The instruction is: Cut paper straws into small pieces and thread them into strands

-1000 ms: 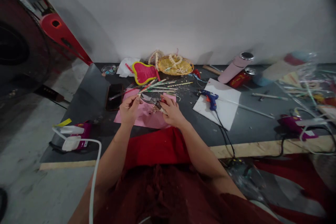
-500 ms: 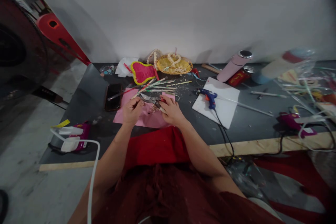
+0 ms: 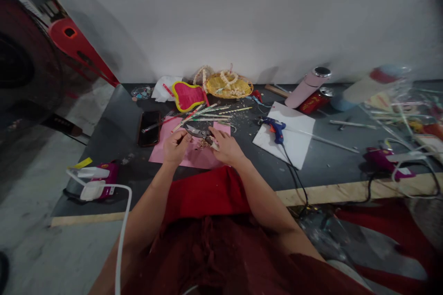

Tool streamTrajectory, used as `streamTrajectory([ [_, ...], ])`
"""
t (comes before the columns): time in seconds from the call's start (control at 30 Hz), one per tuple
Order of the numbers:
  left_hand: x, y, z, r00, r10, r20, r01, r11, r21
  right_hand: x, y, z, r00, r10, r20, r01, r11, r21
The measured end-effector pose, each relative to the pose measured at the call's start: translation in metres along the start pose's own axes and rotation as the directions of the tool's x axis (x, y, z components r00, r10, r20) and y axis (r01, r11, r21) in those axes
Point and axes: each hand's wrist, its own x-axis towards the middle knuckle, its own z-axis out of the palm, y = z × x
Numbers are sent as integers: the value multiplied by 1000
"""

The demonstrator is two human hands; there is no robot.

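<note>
My right hand (image 3: pixel 226 146) is closed around the handles of a pair of pruning shears (image 3: pixel 200 133), whose metal jaws point left. Beside the jaw tips, my left hand (image 3: pixel 175 146) is pinched shut; whatever lies between its fingertips is too small to make out. Under both hands is a pink sheet (image 3: pixel 190 159). A little heap of small tan cut pieces (image 3: pixel 202 144) rests on it below the shears. Just beyond the jaws lie several thin patterned strips (image 3: pixel 207 111), loosely fanned out.
Behind the strips are a yellow-edged red piece (image 3: pixel 188 97) and a yellow woven basket (image 3: pixel 238 91). A phone (image 3: pixel 148 128) lies left. To the right, a blue glue gun (image 3: pixel 277 130) rests on a white board (image 3: pixel 301 147), with a pink flask (image 3: pixel 308 86) and red can (image 3: pixel 317 100) behind.
My right hand's hold on the shears has shifted slightly, and the red on the handle no longer shows. My left hand has barely moved.
</note>
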Motion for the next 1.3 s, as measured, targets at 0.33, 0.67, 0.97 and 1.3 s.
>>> streamTrajectory([
  [0.33,-2,-2,0,1000,14,-21,-15,999,-40,-4,-10,-7,999,50,-18,-51,994,-92],
  [0.67,-2,0,-1,999,38,-19,-38,999,24,-3,-7,-6,999,20,31,-16,991,-135],
  [0.97,-2,-3,-5,998,46,33,-46,999,7,-2,-4,-6,1000,15,14,-13,993,-116],
  [1.3,-2,1,-1,999,33,-7,-33,999,-3,-6,-10,-8,998,57,14,-55,993,-108],
])
